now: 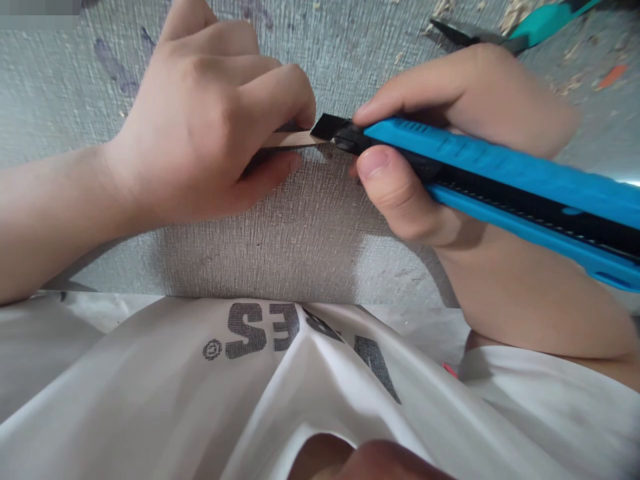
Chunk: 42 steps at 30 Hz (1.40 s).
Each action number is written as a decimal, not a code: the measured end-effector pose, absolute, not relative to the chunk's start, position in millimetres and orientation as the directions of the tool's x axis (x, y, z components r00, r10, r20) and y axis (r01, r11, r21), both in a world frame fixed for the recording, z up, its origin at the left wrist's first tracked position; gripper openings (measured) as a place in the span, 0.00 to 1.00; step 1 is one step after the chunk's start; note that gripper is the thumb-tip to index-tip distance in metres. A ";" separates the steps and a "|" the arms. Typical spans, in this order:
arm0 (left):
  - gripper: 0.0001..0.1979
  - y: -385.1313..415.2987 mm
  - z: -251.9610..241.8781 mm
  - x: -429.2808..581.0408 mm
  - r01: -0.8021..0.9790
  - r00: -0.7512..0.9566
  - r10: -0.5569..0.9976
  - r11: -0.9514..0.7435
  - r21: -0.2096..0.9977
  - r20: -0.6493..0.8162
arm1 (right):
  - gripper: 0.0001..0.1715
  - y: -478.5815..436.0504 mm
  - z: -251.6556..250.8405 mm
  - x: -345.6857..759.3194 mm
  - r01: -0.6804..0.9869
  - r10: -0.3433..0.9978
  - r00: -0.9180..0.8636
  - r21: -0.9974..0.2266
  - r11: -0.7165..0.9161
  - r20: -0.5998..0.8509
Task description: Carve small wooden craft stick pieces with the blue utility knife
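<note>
My left hand [210,120] is curled closed and pinches a thin pale wooden stick [295,139] between thumb and fingers; only the stick's short end shows. My right hand [450,133] is wrapped around a blue utility knife [500,180], index finger along its top and thumb underneath. The knife's black blade tip [330,127] rests against the stick's exposed end. Both hands hover just above a grey textured table surface [300,227].
Pliers with teal handles [500,30] lie at the far right among wood shavings [515,10]. A small orange scrap [613,75] lies near them. My white printed shirt [250,373] fills the bottom of the view, at the table's near edge.
</note>
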State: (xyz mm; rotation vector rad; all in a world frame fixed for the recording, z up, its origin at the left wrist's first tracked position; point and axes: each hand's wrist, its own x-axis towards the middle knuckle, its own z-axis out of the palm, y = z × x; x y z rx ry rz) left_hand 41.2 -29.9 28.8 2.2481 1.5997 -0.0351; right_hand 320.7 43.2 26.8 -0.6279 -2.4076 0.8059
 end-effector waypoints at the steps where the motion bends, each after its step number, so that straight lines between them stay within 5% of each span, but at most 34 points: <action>1: 0.30 -30.0 28.2 40.5 0.913 0.355 0.908 -0.286 0.291 -0.224 | 0.17 43.2 26.6 321.2 0.258 0.568 -0.757 -0.651 0.714 0.323; 12: 0.29 -31.1 25.8 40.8 0.898 0.378 0.905 -0.308 0.314 -0.196 | 0.16 48.7 20.1 320.9 0.216 0.540 -0.759 -0.641 0.737 0.365; 20: 0.25 -23.9 35.6 52.2 0.946 0.283 0.895 -0.201 0.254 -0.344 | 0.36 24.5 26.2 306.3 0.371 0.768 -0.628 -0.820 0.435 0.124; 26: 0.25 -28.2 26.4 43.3 0.909 0.354 0.909 -0.279 0.310 -0.221 | 0.32 30.1 27.1 314.0 0.363 0.763 -0.632 -0.818 0.447 0.137; 32: 0.26 -29.8 25.2 42.7 0.905 0.358 0.910 -0.283 0.319 -0.209 | 0.15 46.3 20.4 320.7 0.238 0.607 -0.712 -0.692 0.682 0.353; 42: 0.28 -33.9 14.9 35.2 0.888 0.386 0.911 -0.324 0.326 -0.147 | 0.22 50.3 12.4 321.8 0.244 0.602 -0.744 -0.720 0.649 0.291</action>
